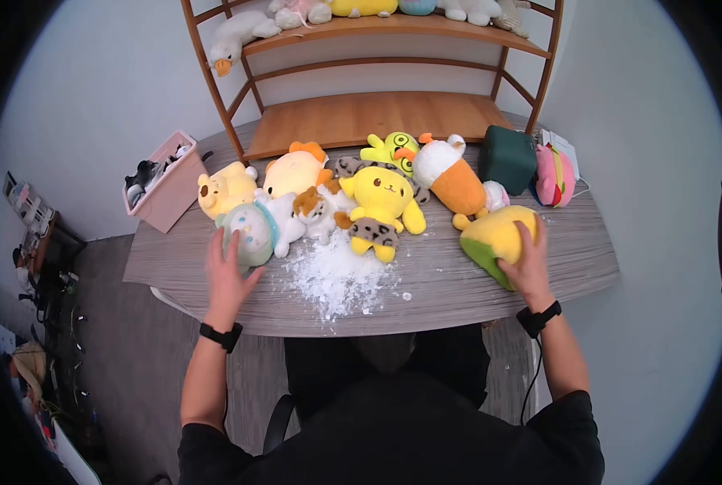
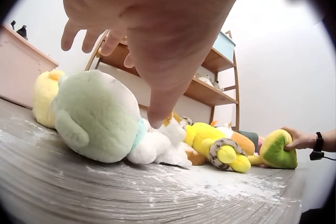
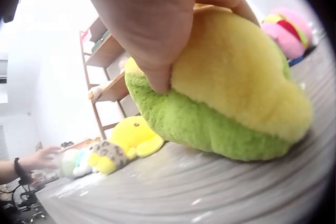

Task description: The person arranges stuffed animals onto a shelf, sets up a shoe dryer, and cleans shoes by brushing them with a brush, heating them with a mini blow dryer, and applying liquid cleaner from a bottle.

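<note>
At the table's right, my right hand (image 1: 529, 265) grips a yellow-and-green plush toy (image 1: 502, 230), the thumb pressing into the seam between its colours in the right wrist view. My left hand (image 1: 228, 279) is spread with its fingers apart beside a plush toy with a pale green head (image 2: 97, 113), a teal collar and a white body. In the left wrist view that hand stretches above the toy, palm showing. Next to this toy lies a brown-and-white plush (image 1: 314, 212). A yellow plush dog (image 1: 381, 198) with a leopard-print band sits in the middle.
White powder (image 1: 336, 275) is scattered over the table (image 1: 450, 295) in front of the toys. A pink bin (image 1: 163, 184) stands at the left; a wooden shelf (image 1: 377, 120) rises behind. A dark green box (image 1: 506, 160) and a pink plush (image 1: 553, 176) are at the back right.
</note>
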A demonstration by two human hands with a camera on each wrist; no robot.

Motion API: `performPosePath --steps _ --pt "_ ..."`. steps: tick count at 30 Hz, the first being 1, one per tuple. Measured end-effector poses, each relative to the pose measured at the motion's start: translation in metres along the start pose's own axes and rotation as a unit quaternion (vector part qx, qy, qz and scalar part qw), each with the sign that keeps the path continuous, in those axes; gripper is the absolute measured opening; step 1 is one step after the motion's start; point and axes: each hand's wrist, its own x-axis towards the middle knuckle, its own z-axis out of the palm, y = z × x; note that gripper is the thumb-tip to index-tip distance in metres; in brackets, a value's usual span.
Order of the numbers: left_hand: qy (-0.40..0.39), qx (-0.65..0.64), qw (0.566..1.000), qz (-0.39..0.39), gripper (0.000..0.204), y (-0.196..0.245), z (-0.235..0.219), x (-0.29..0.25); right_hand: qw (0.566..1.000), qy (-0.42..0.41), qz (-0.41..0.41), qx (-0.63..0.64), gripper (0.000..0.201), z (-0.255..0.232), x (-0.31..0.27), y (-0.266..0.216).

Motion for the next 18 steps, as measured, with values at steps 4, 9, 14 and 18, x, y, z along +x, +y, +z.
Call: performPosePath --steps 4,9,14,18 --pt "-0.013 -0.001 1.0 -0.023 0.096 -0.031 -0.016 -0.029 0.989 0.084 0.123 -0.015 0.086 -0.049 -0.008 0.113" --pt "-0.011 -0.001 0.997 -0.079 0.093 -0.066 -0.01 -0.034 0.779 0.117 0.4 0.468 0.065 -0.087 -0.011 0.255" --pt "-0.002 -0.019 0.999 -0.046 0.09 -0.058 -0.004 -0.013 0.834 0.041 0.534 0.133 0.059 -0.126 -0.029 0.369" --pt "0.008 -0.017 0.998 -0.053 0.085 -0.058 -0.006 -0.015 0.719 0.445 0.533 0.045 0.058 -0.12 -0.046 0.418"
